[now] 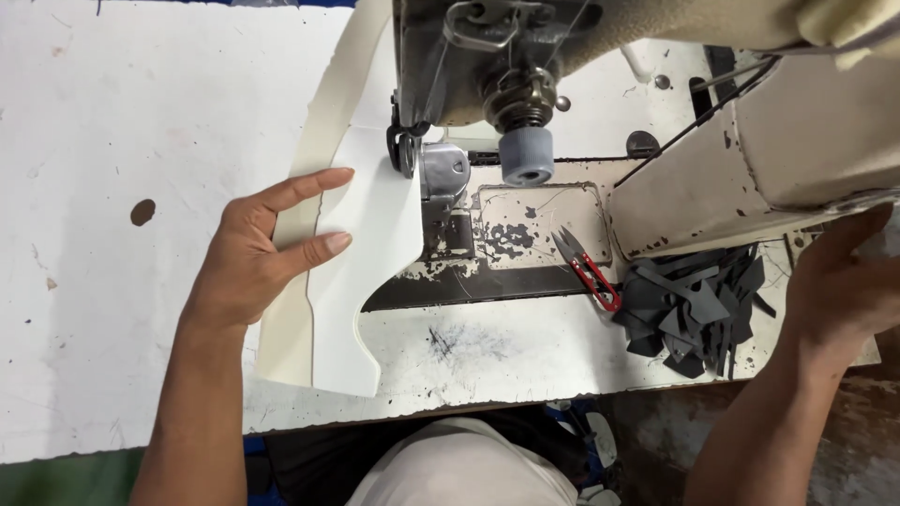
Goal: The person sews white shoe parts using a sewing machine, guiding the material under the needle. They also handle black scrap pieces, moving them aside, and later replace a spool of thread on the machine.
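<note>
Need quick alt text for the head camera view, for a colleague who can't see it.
The left hand presses a white cut fabric piece flat on a worn white table, feeding it toward the sewing machine's presser foot. The right hand rests by the machine body, near dark fabric scraps and red-handled snips.

The curved sheet of stiff material (361, 272) at centre left is cream-white. The worn table top (112, 141) is white with dark specks. The small thread snips (589, 269) have red handles. The heap of cut pieces (694, 309) at lower right is dark grey. The sewing machine body (797, 141) at upper right is beige with chipped dark spots.
</note>
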